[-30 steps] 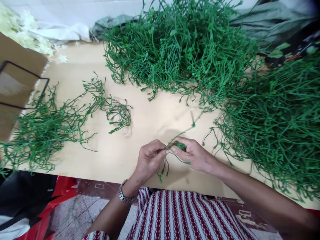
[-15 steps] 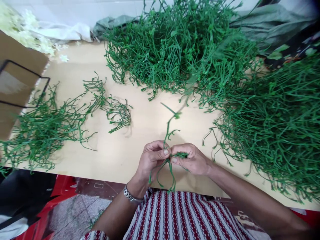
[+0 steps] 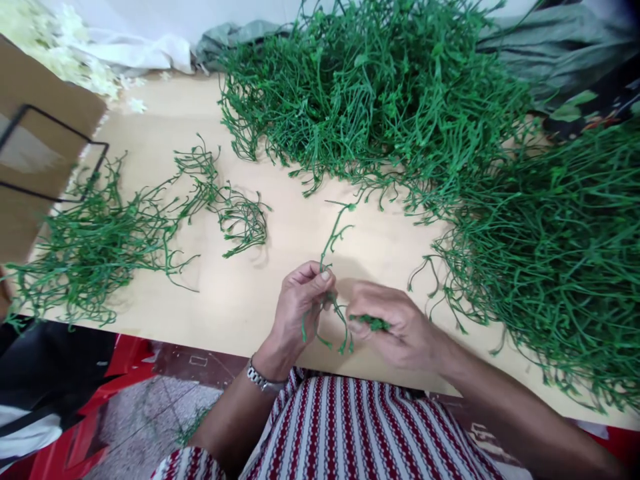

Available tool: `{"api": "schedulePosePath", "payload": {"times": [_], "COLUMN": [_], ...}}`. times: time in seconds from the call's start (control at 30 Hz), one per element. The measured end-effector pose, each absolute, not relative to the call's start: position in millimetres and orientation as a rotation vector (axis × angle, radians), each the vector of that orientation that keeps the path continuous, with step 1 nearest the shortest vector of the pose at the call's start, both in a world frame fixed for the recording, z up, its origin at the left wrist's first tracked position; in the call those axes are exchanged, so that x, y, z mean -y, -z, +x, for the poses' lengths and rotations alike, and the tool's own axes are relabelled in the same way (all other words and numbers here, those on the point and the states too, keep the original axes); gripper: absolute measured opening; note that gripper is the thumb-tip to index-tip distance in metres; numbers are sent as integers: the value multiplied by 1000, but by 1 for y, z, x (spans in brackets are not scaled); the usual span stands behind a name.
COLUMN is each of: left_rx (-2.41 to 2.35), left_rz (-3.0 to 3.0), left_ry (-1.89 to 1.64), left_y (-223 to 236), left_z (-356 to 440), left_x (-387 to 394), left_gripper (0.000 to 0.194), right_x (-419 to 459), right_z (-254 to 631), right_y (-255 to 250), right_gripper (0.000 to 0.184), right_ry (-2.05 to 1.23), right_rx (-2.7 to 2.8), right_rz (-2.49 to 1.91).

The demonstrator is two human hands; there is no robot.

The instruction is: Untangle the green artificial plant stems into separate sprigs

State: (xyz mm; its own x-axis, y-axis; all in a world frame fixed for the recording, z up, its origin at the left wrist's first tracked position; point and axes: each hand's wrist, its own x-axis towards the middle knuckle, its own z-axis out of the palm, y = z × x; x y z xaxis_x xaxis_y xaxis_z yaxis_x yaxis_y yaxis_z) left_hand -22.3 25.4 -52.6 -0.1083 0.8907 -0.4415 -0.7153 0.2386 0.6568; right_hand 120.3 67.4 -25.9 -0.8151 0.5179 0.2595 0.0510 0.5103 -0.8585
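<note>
Between the thumb and fingers of my left hand, a green artificial plant stem is pinched. Its thin branched top points away from me, and several strands hang below the fingers. My right hand is just to the right, apart from the left, its fingers curled around a small bundle of green plastic sprigs. The ends of the bundle show between thumb and forefinger; the rest is hidden in the palm.
A large heap of green stems covers the back of the table, another heap the right side. A smaller pile lies left, beside a cardboard box with a black wire frame. Pale flowers sit at back left.
My right hand has pulled away from the left, to the right and slightly down, with the sprigs still in it. The left hand keeps the stem, a little further up and left.
</note>
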Motion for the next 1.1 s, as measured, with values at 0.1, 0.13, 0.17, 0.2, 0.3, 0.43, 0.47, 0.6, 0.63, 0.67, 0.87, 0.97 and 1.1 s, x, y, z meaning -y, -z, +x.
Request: {"api": "schedulePosePath", "payload": {"times": [0.1,0.13,0.17,0.2,0.3,0.43,0.47,0.6,0.63,0.67,0.87,0.97,1.1], "left_rx": [-1006,-1027,-1055,-1089,-1181,-1223,-1227,-1200,-1183,-1168,-1176,-1151,-1089], "left_rz": [292,305,315,326,375,503,528,535,525,515,420,445,535], "left_ry": [-1417,-1432,-1447,-1462,-1496,-1558,-1560,-1538,-1544,-1554,-1579,-1515,-1362], "left_y": [56,57,58,59,60,59,59,62,63,64,66,66,66], "left_z": [-27,-27,-26,-25,-18,-11,-10,-9,-8,-8,-12,-17,-22], "left_x": [-26,-25,-25,-25,-24,-23,-22,-22,-22,-22,-23,-21,-14], "left_gripper": [14,14,15,15,13,13,14,16,15,15,11,9,16], "right_x": [-79,-82,-83,-82,-77,-71,-70,-67,-66,-65,-68,-71,-72], "right_z": [128,129,129,127,117,108,107,106,106,107,113,115,115], "right_y": [24,27,31,36,52,62,63,67,69,69,66,61,56], "right_gripper": [15,17,19,22,26,30,29,22,19,16,15,16,16], "right_ry": [-1274,-1341,-1436,-1540,-1729,-1790,-1813,-1838,-1837,-1835,-1912,-1830,-1480], "right_rx": [2178,2116,2047,1979,1876,1898,1897,1878,1876,1876,1922,1997,2186], "right_rz": [-659,-736,-815,-892,-1039,-1094,-1095,-1145,-1163,-1173,-997,-938,-932]}}
